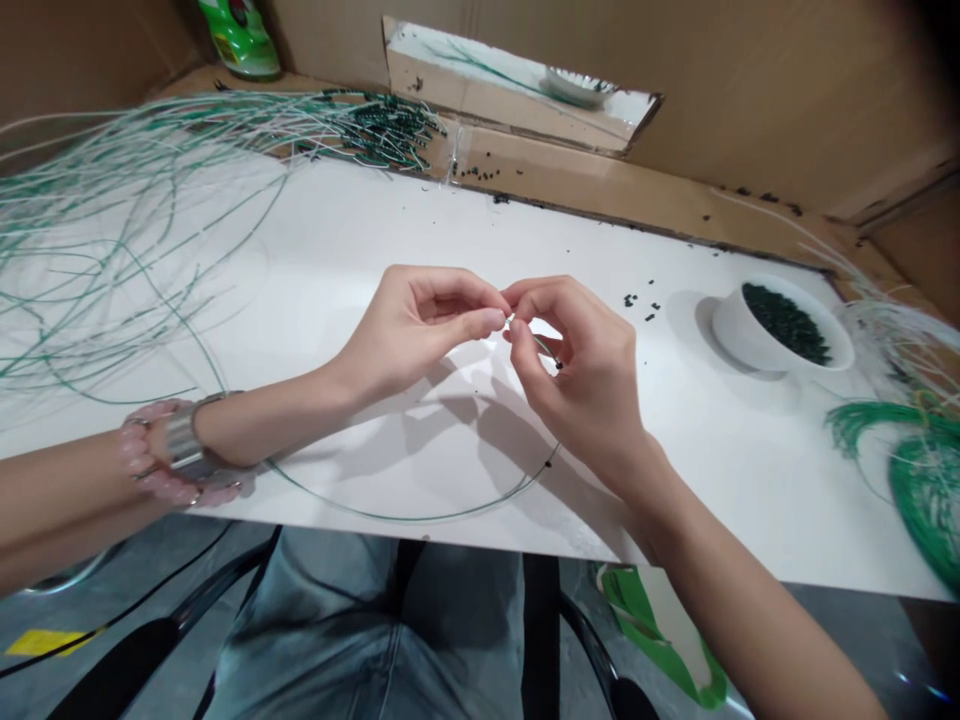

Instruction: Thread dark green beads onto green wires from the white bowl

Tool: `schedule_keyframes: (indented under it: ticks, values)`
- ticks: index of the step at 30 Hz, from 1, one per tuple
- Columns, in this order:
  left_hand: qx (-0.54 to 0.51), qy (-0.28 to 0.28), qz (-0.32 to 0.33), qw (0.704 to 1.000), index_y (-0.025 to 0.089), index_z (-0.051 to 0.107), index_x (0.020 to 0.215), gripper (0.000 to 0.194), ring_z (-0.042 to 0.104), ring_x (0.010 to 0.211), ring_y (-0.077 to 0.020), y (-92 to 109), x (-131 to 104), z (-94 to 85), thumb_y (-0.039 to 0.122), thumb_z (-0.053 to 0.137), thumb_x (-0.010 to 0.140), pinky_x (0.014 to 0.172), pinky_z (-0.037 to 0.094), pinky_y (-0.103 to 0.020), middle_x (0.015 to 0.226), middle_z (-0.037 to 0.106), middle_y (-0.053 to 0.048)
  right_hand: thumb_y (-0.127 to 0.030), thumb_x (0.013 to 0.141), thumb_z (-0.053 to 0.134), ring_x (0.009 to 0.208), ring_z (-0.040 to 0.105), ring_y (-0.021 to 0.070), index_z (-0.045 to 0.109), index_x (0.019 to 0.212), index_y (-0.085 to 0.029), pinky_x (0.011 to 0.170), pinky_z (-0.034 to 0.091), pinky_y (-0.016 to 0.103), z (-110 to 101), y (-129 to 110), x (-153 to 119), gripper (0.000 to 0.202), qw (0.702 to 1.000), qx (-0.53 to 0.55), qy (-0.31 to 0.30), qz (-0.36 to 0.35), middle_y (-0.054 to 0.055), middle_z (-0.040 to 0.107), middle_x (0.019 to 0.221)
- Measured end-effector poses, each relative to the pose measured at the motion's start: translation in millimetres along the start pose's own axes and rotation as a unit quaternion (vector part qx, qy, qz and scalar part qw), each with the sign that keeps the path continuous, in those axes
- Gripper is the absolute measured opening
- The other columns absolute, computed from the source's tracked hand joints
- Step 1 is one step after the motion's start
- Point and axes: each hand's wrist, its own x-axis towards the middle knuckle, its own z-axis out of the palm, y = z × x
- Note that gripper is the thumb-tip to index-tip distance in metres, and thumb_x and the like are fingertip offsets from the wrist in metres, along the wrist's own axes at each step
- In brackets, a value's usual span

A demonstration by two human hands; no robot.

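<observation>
My left hand and my right hand meet fingertip to fingertip above the white table. Both pinch a thin green wire at its end, where something small and pale shows between the fingers. From there the wire runs under my right palm, carrying a small black bead, then loops down over the table and back toward my left forearm. Another dark bead sits on the loop's lower right. Exactly what the fingertips cover is hidden.
A white bowl of dark green-black beads stands at right, with loose beads nearby. Green and white wires spread over the left; beaded strands lie at the back. A green wire coil lies far right. Cardboard walls enclose the back.
</observation>
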Motion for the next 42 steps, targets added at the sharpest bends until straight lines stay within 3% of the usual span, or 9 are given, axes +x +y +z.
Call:
schedule_keyframes:
  ticks: [11, 35, 42]
  values:
    - [0.013, 0.004, -0.004, 1.000, 0.019, 0.073, 0.072, 0.005, 0.063, 0.072, -0.0136, -0.5, -1.7, -0.2, 0.017, 0.069, 0.073, 0.072, 0.046, -0.024, 0.072, 0.068, 0.001, -0.012, 0.087, 0.047, 0.088, 0.059, 0.0131, 0.050, 0.083, -0.020, 0.068, 0.057, 0.028, 2.7, 0.2, -1.4, 0.010, 0.997, 0.058, -0.001, 0.045, 0.005, 0.059, 0.093]
    - [-0.031, 0.014, -0.030, 0.999, 0.018, 0.073, 0.073, 0.003, 0.063, 0.075, -0.0140, -1.2, -2.3, 2.4, 0.021, 0.072, 0.072, 0.075, 0.049, -0.025, 0.074, 0.068, 0.001, -0.012, 0.087, 0.048, 0.086, 0.060, 0.0139, 0.050, 0.081, -0.020, 0.062, 0.057, 0.027, 1.8, -2.6, 0.4, 0.010, 0.998, 0.044, 0.014, 0.039, 0.005, 0.059, 0.092]
    - [-0.095, 0.015, -0.088, 0.992, 0.016, 0.073, 0.074, 0.007, 0.063, 0.074, -0.0136, -5.1, -0.4, 1.3, 0.023, 0.072, 0.072, 0.074, 0.050, -0.026, 0.071, 0.066, -0.001, -0.018, 0.089, 0.051, 0.082, 0.061, 0.0141, 0.052, 0.081, -0.021, 0.060, 0.057, 0.027, 3.6, -1.2, -0.2, 0.009, 0.996, 0.060, 0.036, 0.059, 0.003, 0.060, 0.089]
